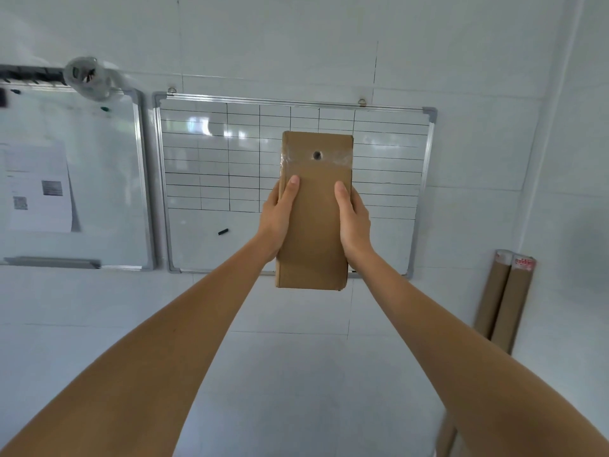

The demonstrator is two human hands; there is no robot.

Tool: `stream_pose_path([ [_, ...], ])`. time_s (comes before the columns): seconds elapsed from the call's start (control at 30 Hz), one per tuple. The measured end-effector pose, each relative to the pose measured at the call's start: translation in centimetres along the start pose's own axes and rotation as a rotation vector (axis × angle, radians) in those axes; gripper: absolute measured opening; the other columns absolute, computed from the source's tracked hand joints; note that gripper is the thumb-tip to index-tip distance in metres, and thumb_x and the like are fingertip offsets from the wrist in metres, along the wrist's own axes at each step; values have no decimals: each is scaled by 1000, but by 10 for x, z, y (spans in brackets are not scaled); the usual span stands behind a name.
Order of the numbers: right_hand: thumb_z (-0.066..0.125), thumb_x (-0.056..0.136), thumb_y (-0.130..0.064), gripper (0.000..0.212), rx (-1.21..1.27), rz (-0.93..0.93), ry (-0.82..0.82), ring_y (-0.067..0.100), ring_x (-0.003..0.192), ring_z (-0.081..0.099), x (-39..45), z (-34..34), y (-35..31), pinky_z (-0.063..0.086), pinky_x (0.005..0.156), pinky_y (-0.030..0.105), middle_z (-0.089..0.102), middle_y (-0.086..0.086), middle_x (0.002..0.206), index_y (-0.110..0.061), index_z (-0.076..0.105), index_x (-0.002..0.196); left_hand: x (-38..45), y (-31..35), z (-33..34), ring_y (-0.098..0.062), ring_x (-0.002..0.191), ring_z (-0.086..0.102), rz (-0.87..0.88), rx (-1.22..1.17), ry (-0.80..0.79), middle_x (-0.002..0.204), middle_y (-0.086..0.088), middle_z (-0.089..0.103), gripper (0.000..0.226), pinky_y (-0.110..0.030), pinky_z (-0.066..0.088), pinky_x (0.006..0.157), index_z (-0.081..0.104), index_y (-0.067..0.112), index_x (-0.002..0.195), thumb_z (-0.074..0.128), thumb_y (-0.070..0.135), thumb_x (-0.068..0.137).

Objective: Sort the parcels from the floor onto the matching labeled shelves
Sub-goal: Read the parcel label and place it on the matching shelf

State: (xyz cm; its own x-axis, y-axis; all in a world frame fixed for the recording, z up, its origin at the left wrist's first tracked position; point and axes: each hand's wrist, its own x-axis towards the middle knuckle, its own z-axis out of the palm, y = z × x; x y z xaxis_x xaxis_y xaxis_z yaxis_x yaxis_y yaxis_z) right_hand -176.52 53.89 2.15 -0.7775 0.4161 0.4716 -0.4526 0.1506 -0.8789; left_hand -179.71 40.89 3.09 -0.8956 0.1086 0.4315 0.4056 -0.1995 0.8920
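Parcel (314,222) – brown cardboard box, tall & narrow, held up at arm's length in front of the wall, upright. Clear tape band near its top, small dark hole in that band.

Left hand (278,216) grips the parcel's left edge, thumb laid on the facing side, fingers wrapped round behind. Right hand (352,217) grips the right edge the same way, thumb on front. Both arms stretched fwd, parcel between them.

Behind: gridded whiteboard (230,153) w/ ruled table, cells look blank; a black marker (223,231) lies on it low down. Plain whiteboard (108,179) to its left w/ a printed sheet (38,189) stuck on, codes too blurred to read. Two cardboard tubes (507,298) lean against the wall at right.

Progress, as judged: one parcel is off the floor & in transit. No labeled shelves in view, no floor pile in view, so can't tell how many are sorted or left. No label visible on the side facing cam. Still to do for this one: find its matching shelf, set it down, let go.
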Motion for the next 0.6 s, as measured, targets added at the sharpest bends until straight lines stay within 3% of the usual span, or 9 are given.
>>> stream_pose_path([
  [0.2,53,100,-58,57,-7,-1,34,0,97,60,-9,3,-1,47,100,30,63,-19,104,-30,50,150,-4,-2,-6,-18,112,64,-42,71,5,126,1,65,67,-38,53,98,50,24,142,48,67,91],
  [0.27,56,98,-60,63,-33,-43,55,12,114,62,-13,3,1,46,108,33,67,-8,123,-33,46,154,-9,-1,-4,-15,108,63,-31,121,46,115,5,66,57,-26,51,86,56,20,133,47,61,95],
  [0.33,55,97,-62,70,-83,-62,96,19,123,56,-17,7,2,42,109,35,56,0,139,-35,36,159,-14,-3,3,-16,104,58,14,213,106,105,9,60,45,-19,44,73,50,17,133,49,48,100],
  [0.37,53,98,-63,72,-113,-49,132,22,123,53,-18,11,2,40,110,38,50,3,140,-36,30,160,-16,-5,7,-18,108,56,52,254,122,111,7,59,48,-21,45,77,43,17,140,52,42,101],
  [0.43,46,100,-65,73,-179,-14,215,30,129,49,-22,19,0,37,114,48,43,9,143,-35,23,162,-19,-9,19,-23,126,49,109,280,114,138,-4,49,63,-35,45,102,27,20,151,57,36,99],
  [0.5,38,103,-63,69,-202,-16,215,33,133,47,-27,24,-3,35,116,53,41,12,146,-33,21,163,-23,-8,27,-27,138,38,88,299,145,150,-9,35,70,-47,34,115,23,28,153,58,48,94],
  [0.6,34,109,-51,61,-210,-107,189,29,136,49,-31,25,-5,35,114,40,44,11,152,-25,26,163,-26,0,25,-29,143,31,-6,259,172,155,-7,29,92,-53,29,117,20,36,153,55,76,77],
])
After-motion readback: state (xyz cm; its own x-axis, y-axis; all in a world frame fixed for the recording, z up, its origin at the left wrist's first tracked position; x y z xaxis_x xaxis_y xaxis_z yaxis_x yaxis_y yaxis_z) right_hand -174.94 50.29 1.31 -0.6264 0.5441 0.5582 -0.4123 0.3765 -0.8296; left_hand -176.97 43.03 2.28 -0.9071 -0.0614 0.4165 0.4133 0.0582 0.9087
